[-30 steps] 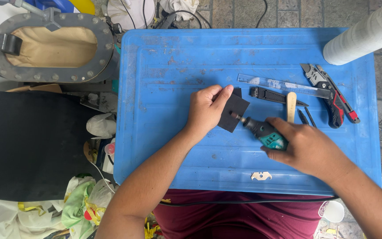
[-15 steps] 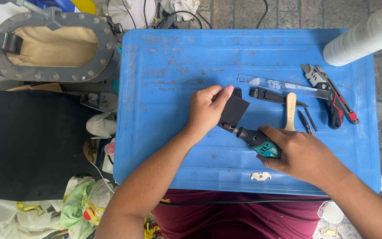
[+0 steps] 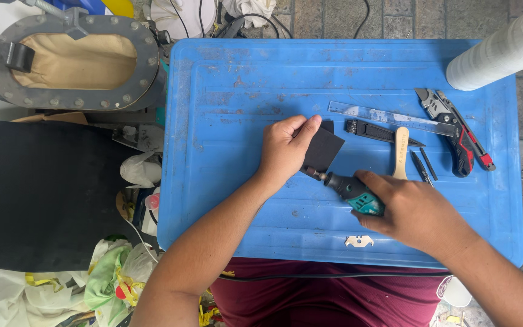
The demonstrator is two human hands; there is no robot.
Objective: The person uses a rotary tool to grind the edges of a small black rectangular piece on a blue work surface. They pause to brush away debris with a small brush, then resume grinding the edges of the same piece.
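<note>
Left hand (image 3: pixel 286 148): keeps pinching the black square piece (image 3: pixel 323 151), unmoved.
Right hand (image 3: pixel 416 209): closed around the rotary tool (image 3: pixel 349 189), tip now lower, at the piece's bottom edge.

No packages, signs or screens show here, and no label can be made out on anything. The tools on the blue tabletop (image 3: pixel 243 91) carry only small markings too blurred to tell apart as labels. The white roll (image 3: pixel 503 51) at the tabletop's far right corner is plain. The crumpled plastic bags (image 3: pixel 110 278) on the floor off the tabletop's near left corner are loose wrapping, white and green with yellow bits, not closed packs.
</note>
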